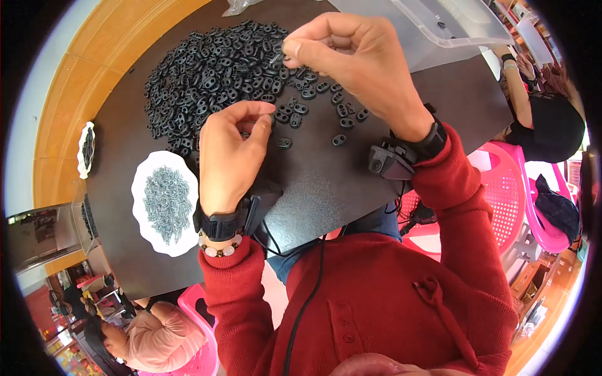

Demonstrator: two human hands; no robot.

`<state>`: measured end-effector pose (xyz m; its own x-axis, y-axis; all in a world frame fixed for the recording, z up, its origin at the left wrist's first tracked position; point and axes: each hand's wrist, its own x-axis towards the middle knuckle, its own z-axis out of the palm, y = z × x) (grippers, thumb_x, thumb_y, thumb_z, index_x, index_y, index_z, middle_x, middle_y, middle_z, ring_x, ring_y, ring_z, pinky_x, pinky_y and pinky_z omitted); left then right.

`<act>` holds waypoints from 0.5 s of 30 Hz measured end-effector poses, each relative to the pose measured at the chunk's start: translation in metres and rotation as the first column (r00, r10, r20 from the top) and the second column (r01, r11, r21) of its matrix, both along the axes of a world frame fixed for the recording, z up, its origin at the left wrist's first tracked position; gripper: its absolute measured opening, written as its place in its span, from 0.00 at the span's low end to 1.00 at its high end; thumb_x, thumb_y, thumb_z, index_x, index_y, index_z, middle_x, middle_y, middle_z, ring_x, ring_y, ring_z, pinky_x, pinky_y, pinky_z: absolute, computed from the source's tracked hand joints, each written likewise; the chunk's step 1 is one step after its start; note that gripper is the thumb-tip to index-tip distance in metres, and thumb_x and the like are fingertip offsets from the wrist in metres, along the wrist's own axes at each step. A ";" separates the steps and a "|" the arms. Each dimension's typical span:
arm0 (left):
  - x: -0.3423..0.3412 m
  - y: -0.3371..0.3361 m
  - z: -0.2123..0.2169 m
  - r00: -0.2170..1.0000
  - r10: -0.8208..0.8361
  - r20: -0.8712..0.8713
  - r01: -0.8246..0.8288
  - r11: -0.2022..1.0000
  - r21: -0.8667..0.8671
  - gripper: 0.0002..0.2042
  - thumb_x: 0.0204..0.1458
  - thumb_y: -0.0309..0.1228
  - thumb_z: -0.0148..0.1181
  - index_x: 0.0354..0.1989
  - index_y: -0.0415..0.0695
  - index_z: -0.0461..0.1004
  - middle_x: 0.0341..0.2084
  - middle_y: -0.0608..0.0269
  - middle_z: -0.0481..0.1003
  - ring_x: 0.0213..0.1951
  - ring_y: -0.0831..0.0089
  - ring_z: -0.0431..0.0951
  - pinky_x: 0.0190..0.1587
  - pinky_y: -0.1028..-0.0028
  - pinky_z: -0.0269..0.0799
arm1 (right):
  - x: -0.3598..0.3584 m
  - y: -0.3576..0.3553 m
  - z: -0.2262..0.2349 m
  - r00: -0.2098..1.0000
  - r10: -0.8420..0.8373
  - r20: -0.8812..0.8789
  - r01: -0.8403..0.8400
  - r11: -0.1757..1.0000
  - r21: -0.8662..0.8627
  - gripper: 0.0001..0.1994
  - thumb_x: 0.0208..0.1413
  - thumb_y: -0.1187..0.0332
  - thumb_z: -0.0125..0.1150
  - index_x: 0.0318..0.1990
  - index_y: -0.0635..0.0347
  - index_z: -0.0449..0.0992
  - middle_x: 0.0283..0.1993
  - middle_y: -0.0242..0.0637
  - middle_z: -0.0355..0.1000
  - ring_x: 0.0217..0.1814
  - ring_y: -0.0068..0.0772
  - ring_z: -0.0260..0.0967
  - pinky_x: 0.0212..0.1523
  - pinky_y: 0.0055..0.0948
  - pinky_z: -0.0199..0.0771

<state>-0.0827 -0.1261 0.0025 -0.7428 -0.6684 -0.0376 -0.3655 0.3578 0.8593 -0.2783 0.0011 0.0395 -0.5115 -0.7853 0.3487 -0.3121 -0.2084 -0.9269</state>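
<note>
Right hand (360, 59) pinches a spring (274, 60) over the far right of the pile (207, 81)! Left hand (232, 147) narrows near loose toggles (295, 120); can't tell its hold. Light pressure, coil straight, wrists steady: that looks best.

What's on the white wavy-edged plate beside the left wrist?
A heap of small grey coil-like pieces lies on the plate, whose white rim shows around it. The heap covers the plate's middle, so what lies beneath cannot be seen.
</note>
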 end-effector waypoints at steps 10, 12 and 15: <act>-0.005 0.018 0.010 0.933 -0.128 0.335 0.209 0.953 -0.218 0.12 0.52 0.28 0.76 0.43 0.38 0.86 0.29 0.64 0.82 0.29 0.76 0.76 0.37 0.72 0.75 | -0.007 -0.022 0.010 0.980 0.183 0.079 -0.165 0.967 -0.194 0.07 0.67 0.72 0.69 0.38 0.68 0.85 0.31 0.26 0.81 0.32 0.09 0.71 0.33 0.16 0.70; -0.004 0.020 0.005 0.928 -0.130 0.350 0.235 0.932 -0.277 0.13 0.50 0.31 0.77 0.44 0.40 0.86 0.33 0.61 0.83 0.32 0.68 0.80 0.39 0.67 0.77 | -0.006 -0.023 0.007 0.978 0.187 0.090 -0.167 0.966 -0.198 0.07 0.67 0.72 0.70 0.38 0.68 0.85 0.31 0.26 0.81 0.32 0.10 0.71 0.33 0.16 0.70; -0.008 0.025 0.002 0.935 -0.128 0.331 0.241 0.913 -0.328 0.15 0.49 0.33 0.78 0.44 0.43 0.86 0.36 0.58 0.83 0.35 0.59 0.84 0.41 0.61 0.79 | -0.008 -0.021 0.008 0.981 0.186 0.062 -0.171 0.966 -0.192 0.06 0.66 0.73 0.70 0.39 0.68 0.85 0.31 0.27 0.81 0.32 0.10 0.71 0.33 0.17 0.71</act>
